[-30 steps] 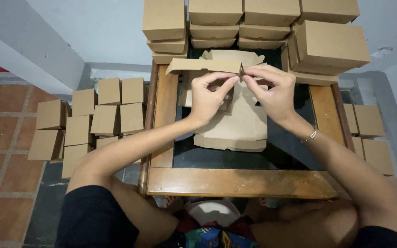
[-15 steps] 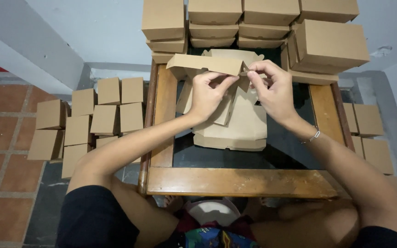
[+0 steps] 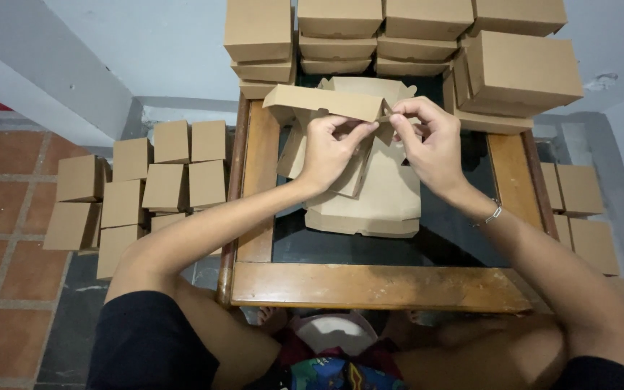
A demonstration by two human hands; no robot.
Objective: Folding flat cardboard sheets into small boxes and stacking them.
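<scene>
Both hands pinch the same half-folded cardboard box point(image 3: 355, 155), held just above the desk point(image 3: 370, 285). The left hand point(image 3: 326, 155) has its grip clenched on the box's near side, thumb and fingertips meeting on a flap; the right hand point(image 3: 431, 144) grasps the small tab at the end of the raised front wall point(image 3: 323, 102).

Over the last second that wall has lifted from nearly flat to a clear upright strip, and the hands have drawn closer together (the corner looks close to locking, though the tab itself is hidden behind the fingers). I judge the box to be partway formed, with its base part resting on the flat blanks point(image 3: 366, 209) lying on the desk's dark glass middle.

Further out, finished brown boxes point(image 3: 399, 29) stand stacked along the far edge of the desk, one larger stack point(image 3: 521, 72) at the right. More closed boxes sit in rows on the tiled floor: a cluster at the left point(image 3: 146, 188) and a few at the right point(image 3: 579, 209). All are plain brown, with no labels visible.
</scene>
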